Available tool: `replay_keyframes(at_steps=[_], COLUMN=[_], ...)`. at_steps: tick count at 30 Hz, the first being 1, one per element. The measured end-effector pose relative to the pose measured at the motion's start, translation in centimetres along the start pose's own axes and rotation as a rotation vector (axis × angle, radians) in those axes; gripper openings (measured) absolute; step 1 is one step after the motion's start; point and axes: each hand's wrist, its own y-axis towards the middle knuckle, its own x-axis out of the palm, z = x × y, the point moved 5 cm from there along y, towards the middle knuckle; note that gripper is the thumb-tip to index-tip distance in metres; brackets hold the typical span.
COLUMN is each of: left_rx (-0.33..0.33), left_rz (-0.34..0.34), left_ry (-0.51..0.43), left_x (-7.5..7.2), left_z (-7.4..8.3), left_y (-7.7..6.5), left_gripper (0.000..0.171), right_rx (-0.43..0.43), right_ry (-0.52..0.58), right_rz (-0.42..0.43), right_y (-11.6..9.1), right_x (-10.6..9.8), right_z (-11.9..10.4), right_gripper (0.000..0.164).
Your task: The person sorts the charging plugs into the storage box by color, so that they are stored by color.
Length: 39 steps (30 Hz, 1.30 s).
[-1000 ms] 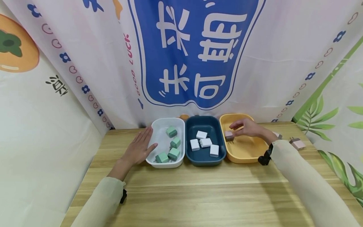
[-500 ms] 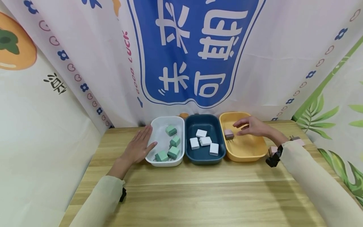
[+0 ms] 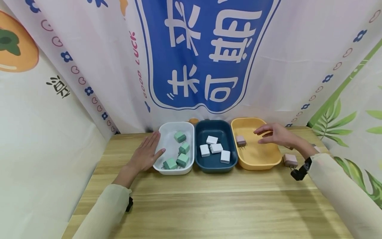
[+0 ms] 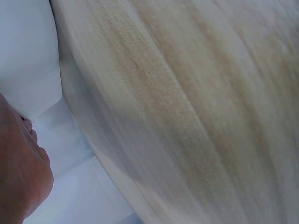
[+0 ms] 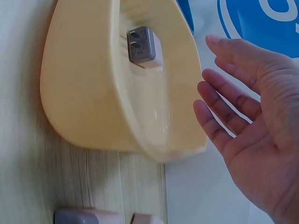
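My right hand (image 3: 276, 134) hovers over the right part of the yellow tray (image 3: 259, 157), fingers loosely bent and holding nothing. Inside that tray, by its left wall, lies a pink charger plug (image 3: 240, 140); the right wrist view shows its grey prong face (image 5: 140, 44) and the bare palm (image 5: 261, 107). My left hand (image 3: 144, 155) rests with fingers extended along the left rim of the white tray (image 3: 171, 132), which holds several green charger plugs (image 3: 182, 160). Only part of the left hand (image 4: 23, 163) appears in the left wrist view.
Between the two trays stands a dark blue tray (image 3: 213, 168) with several white charger plugs (image 3: 216, 148). Right of the yellow tray, a pink charger plug (image 3: 290, 160) lies on the wooden table (image 3: 191, 205), and another is partly hidden behind the right wrist. A printed curtain (image 3: 119, 99) hangs behind.
My right hand has let go of the pink charger plug in the yellow tray and drawn away to the right, its fingers now apart from it. The left hand has stayed put.
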Motion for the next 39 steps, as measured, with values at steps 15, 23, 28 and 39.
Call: replay_keyframes(at_steps=[15, 23, 28, 39], left_rx=[0.002, -0.005, -0.007, -0.010], left_rz=[-0.004, -0.011, -0.009, -0.009], left_ry=[-0.002, -0.001, 0.000, -0.005], left_x=[0.0, -0.1, -0.1, -0.2], left_z=[0.0, 0.1, 0.1, 0.2], left_y=[-0.1, -0.1, -0.1, -0.2], left_gripper=[0.084, 0.084, 0.084, 0.084], right_rx=[-0.025, 0.003, -0.013, -0.100], right_ry=[-0.103, -0.100, -0.045, -0.109], right_rz=[0.055, 0.064, 0.065, 0.113], right_y=[-2.8, -4.5, -5.4, -7.3], right_x=[-1.6, -2.3, -2.5, -3.2], right_z=[0.2, 0.9, 1.6, 3.6], right_gripper=[0.037, 0.039, 0.039, 0.037])
